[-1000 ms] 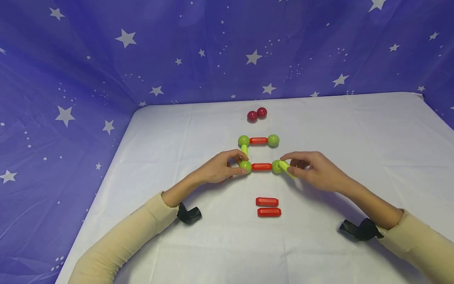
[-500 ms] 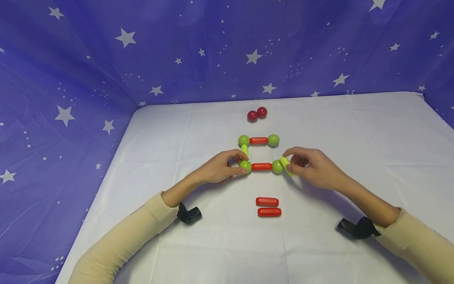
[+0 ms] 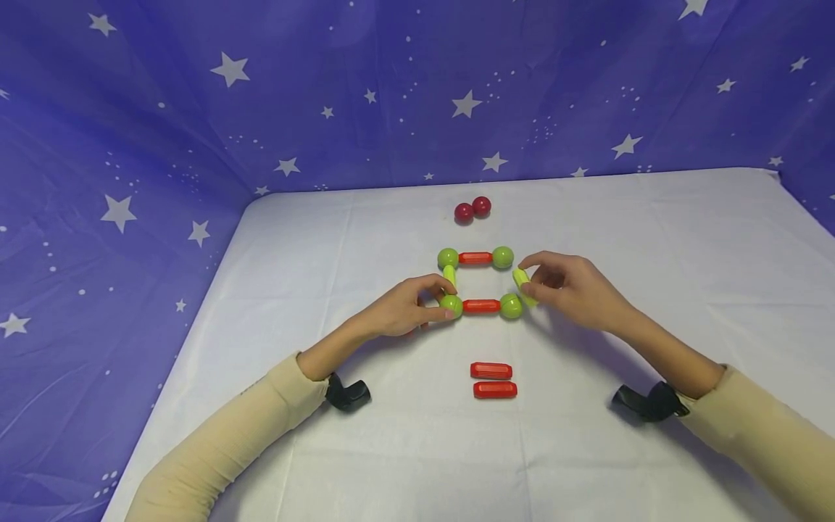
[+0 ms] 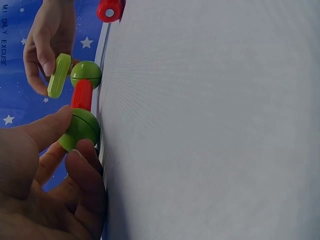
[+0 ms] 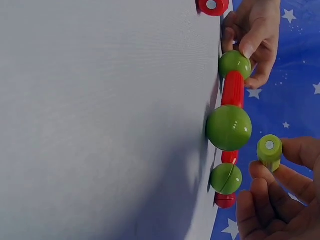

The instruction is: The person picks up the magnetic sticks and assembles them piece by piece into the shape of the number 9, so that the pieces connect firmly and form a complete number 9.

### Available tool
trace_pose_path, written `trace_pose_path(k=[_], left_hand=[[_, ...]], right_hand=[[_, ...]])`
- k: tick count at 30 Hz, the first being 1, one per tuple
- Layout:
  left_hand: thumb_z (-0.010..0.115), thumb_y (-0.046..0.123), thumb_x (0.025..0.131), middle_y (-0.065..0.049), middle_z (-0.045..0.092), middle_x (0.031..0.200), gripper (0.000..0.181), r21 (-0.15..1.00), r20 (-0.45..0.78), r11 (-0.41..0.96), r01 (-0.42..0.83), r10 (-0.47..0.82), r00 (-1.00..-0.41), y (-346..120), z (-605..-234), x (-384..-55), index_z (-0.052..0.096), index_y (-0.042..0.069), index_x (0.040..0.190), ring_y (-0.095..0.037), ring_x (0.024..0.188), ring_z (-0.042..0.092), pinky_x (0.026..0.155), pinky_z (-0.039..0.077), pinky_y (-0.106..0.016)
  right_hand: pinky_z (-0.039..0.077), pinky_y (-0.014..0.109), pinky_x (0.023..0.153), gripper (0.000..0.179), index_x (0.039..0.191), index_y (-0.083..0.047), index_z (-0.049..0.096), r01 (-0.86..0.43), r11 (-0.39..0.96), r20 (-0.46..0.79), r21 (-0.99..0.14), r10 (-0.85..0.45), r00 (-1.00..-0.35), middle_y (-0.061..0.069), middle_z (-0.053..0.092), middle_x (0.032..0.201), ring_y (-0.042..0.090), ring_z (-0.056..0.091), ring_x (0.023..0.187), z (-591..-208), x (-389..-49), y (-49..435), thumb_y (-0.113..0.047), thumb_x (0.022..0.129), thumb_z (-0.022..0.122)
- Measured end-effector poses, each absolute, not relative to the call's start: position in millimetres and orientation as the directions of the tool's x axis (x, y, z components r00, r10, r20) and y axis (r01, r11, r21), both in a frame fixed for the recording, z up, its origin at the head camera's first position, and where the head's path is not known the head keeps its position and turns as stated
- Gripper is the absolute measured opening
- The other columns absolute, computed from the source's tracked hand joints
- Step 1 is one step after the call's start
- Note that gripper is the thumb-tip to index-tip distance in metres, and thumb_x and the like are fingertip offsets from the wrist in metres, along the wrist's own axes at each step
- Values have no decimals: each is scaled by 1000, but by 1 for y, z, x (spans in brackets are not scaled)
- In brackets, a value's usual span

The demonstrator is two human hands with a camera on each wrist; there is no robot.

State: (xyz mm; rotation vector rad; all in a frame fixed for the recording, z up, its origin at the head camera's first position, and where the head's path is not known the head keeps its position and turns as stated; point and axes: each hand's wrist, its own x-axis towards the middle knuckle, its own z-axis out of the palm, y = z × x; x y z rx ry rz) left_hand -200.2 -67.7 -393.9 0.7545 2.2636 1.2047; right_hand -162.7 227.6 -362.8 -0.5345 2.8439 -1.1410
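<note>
My left hand grips the near-left green ball of a frame lying on the white table. From that ball a red rod runs to the near-right green ball. A yellow-green rod links it to the far-left green ball. Farther back, another red rod ends in the far-right green ball. Between thumb and fingers my right hand pinches a loose yellow-green rod, raised beside the frame's right side; a pale round disc shows on its end.
Two dark red balls sit behind the frame. Nearer the front lie two loose red rods side by side. A blue star-printed cloth hangs around the back and left of the white table.
My right hand has lifted the yellow-green rod off the near-right green ball and moved it away from me, toward the gap between the two right-hand balls. The left hand has stayed put.
</note>
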Motion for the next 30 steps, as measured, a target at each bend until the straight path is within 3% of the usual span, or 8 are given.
trace_pose_path(k=[14, 30], left_hand=[[72, 20, 92, -5, 59, 108, 34, 852, -141, 460, 249, 661, -737, -69, -394, -200, 60, 14, 123, -19, 60, 55, 45, 42, -27], [72, 20, 92, -5, 59, 109, 34, 855, -146, 459, 241, 659, -738, -68, -393, -201, 60, 14, 123, -19, 62, 56, 47, 42, -27]], right_hand=[[45, 37, 69, 30, 119, -5, 63, -236, 674, 90, -700, -245, -965, 8, 67, 85, 24, 58, 76, -368, -185, 215, -12, 91, 71], [45, 37, 71, 31, 120, -5, 61, -199, 681, 30, -704, -251, -968, 11, 68, 92, 25, 58, 81, -372, -188, 213, -14, 92, 71]])
